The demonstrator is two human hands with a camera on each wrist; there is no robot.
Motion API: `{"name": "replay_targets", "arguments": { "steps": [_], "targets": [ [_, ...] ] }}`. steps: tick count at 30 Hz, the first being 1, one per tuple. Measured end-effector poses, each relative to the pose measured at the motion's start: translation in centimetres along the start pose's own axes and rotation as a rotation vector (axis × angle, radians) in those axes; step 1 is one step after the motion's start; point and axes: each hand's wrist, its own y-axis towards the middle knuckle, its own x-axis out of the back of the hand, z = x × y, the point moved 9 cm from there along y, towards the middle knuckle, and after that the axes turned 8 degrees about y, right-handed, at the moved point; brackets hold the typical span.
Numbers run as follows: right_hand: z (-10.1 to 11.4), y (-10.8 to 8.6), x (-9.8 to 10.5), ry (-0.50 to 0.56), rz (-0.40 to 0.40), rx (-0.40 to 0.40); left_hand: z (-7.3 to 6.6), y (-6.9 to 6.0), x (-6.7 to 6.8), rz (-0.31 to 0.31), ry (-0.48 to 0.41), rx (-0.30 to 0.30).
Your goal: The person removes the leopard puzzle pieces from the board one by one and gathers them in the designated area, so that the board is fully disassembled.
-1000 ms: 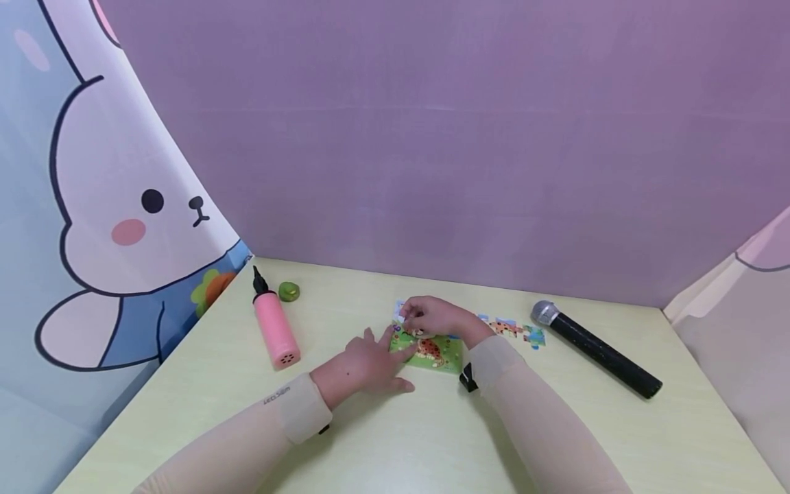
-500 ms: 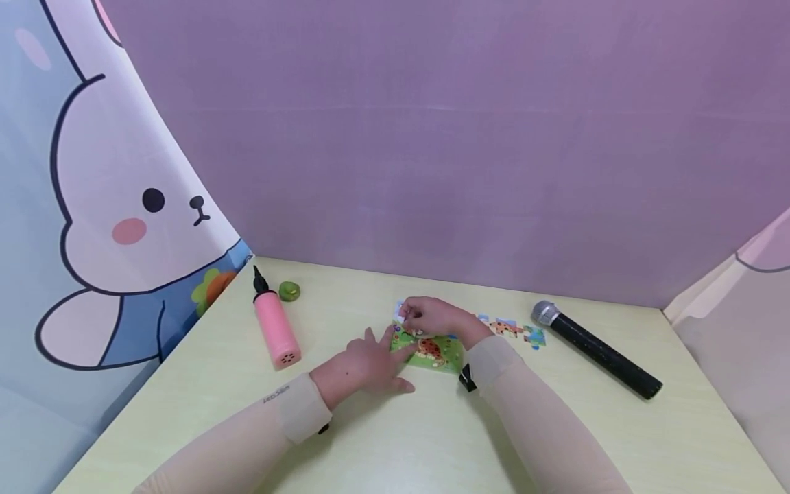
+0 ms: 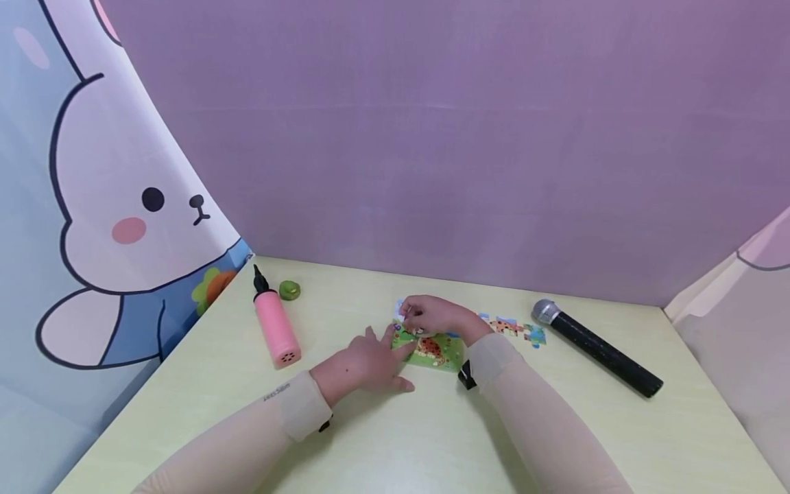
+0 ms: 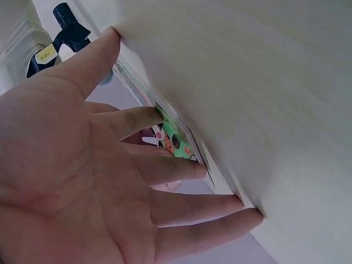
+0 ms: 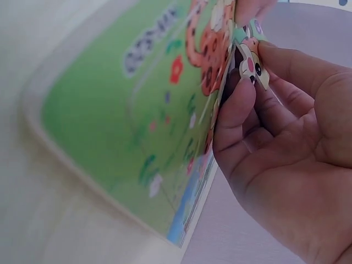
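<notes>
A green puzzle board [image 3: 447, 352] with a spotted orange animal lies flat on the table; its green surface [image 5: 110, 115] fills much of the right wrist view. My left hand [image 3: 370, 363], fingers spread and straight, rests at the board's left side, with a fingertip or two on its edge; the left wrist view shows the open palm [image 4: 88, 165]. Above the board's upper left part, my right hand [image 3: 432, 315] pinches a small puzzle piece [image 5: 248, 65] between thumb and finger, seen in the right wrist view [image 5: 286, 121]. Part of the board is hidden under the right hand.
Several loose puzzle pieces [image 3: 534, 336] lie right of the board. Beyond them is a black microphone [image 3: 605, 353] with a silver head. On the left are a pink pump [image 3: 276, 329] and a small green lump [image 3: 289, 290]. A purple cloth [image 3: 432, 137] hangs behind the table.
</notes>
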Motion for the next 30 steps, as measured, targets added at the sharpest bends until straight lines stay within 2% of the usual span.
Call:
{"name": "replay_targets", "arguments": {
  "steps": [8,14,19,23,26,30],
  "targets": [
    [-0.2,-0.1,0.6,0.04,0.021,-0.035,-0.1,0.1,0.3,0.017,-0.019,-0.006],
    [-0.2,-0.8,1.9,0.067,-0.024,-0.034,-0.3,0.0,0.4,0.015,-0.025,-0.007],
    [0.6,-2.3,4.1,0.09,-0.082,-0.035,-0.1,-0.2,0.7,0.02,-0.034,-0.006],
    [1.0,-3.9,6.0,0.131,-0.102,-0.021,0.1,-0.4,0.9,0.032,-0.079,-0.004],
    [0.6,-5.2,7.4,0.139,-0.116,-0.005,0.3,-0.4,0.8,0.041,-0.116,0.0],
    [-0.6,-7.0,9.1,0.093,-0.142,-0.019,0.4,-0.4,0.6,0.046,-0.135,0.006]
  ]
}}
